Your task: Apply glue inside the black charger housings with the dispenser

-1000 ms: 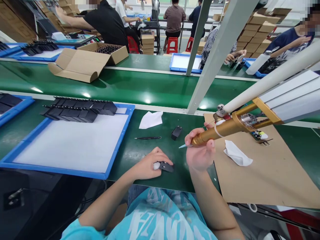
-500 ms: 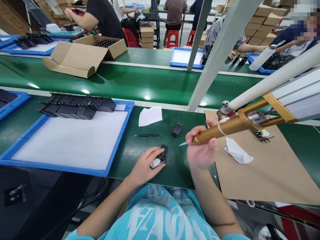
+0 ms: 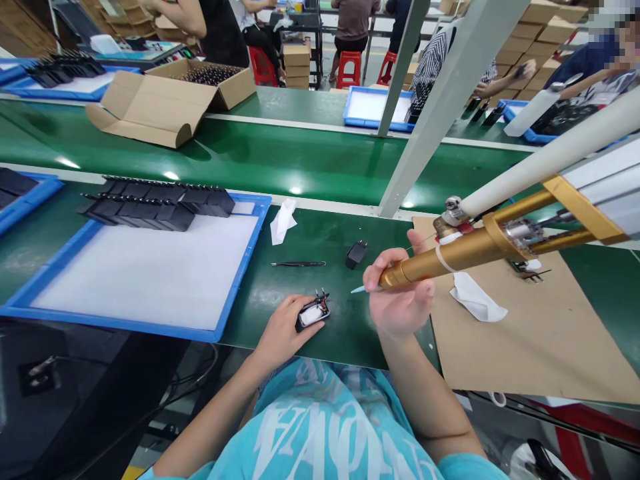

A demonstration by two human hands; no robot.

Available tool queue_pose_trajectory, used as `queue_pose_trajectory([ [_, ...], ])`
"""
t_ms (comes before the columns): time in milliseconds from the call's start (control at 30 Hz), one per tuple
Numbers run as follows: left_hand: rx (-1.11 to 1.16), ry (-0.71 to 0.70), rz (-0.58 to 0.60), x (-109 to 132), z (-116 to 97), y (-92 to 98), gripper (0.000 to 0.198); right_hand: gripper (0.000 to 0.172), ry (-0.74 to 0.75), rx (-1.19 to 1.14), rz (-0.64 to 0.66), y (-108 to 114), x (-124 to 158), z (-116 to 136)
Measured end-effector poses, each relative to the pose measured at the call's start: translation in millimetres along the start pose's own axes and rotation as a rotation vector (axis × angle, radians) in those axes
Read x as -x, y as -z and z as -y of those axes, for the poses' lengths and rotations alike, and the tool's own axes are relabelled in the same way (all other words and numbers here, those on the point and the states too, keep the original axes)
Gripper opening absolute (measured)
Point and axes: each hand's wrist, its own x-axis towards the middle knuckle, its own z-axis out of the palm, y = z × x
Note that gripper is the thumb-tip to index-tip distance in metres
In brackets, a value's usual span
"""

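Note:
My left hand (image 3: 281,335) grips an open black power adapter housing (image 3: 300,325) just above the green bench. White material and a bit of red wiring show inside it, and metal prongs stick up at its far end. My right hand (image 3: 400,303) is wrapped round the front of a gold-coloured dispensing gun (image 3: 450,257). Its pale blue nozzle (image 3: 359,289) points left, a short way from the housing and apart from it. Behind the nozzle lies a closed black power adapter (image 3: 357,254). Black tweezers (image 3: 299,263) rest on the bench beyond my left hand.
A blue-rimmed tray (image 3: 220,320) at left holds rows of black adapters (image 3: 150,203). A white paper piece (image 3: 283,221) lies behind the tweezers. Brown cardboard (image 3: 525,353) with another white paper (image 3: 477,298) is at right. A slanted metal post (image 3: 440,100) rises ahead. Co-workers sit beyond the conveyor.
The adapter housing in my left hand has turned, so its prongs and wiring now show. The nozzle has moved slightly left. The white paper behind the tweezers has shifted left and looks narrower.

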Motion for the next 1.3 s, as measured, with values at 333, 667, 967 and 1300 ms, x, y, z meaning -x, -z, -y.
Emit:
queue_pose_trajectory([
  [333, 0.026, -0.049, -0.113, -20, -28, 9.3, 0.032, 0.054, -0.050, 0.001, 0.082, -19, 13, -1],
  [667, 0.058, -0.069, -0.147, -25, -41, 14.1, 0.027, 0.043, -0.022, -0.001, 0.015, -17, 13, 0],
  [967, 0.092, -0.005, -0.134, -22, -40, 11.9, 0.027, 0.049, -0.022, 0.019, -0.004, -23, 15, 0],
  [1300, 0.157, 0.070, -0.133, -30, -38, -1.1, 0.033, 0.052, -0.036, 0.009, 0.023, -30, 16, -2],
])
